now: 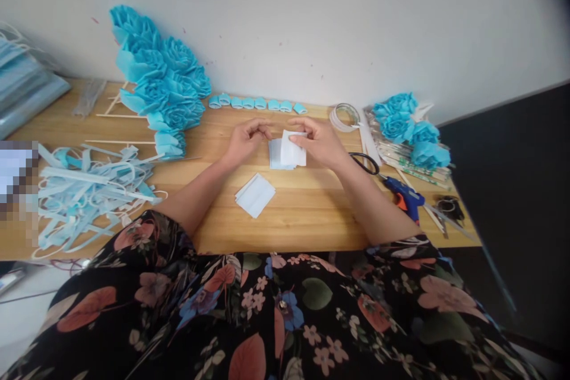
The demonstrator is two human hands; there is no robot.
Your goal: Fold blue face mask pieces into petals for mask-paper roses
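Note:
My right hand [321, 141] pinches a white fabric square [291, 151] between thumb and fingers, above the middle of the table. Partly behind that square lies a stack of pale blue fabric squares [275, 154] on the wood. My left hand [249, 139] hovers just left of the stack, its fingers loosely bent and apart from the thumb, with nothing seen in it. Closer to me rests a second small pile of pale squares [256, 195], slightly fanned. Along the wall stands a row of several small folded blue pieces [248, 103].
Blue fabric roses [164, 77] on sticks stand at the back left, above a heap of cut mask strips [93, 196]. To the right are more roses [396, 116], a tape roll [345, 117], black-handled scissors [366, 163] and a blue glue gun [405, 196]. A wall closes off the back.

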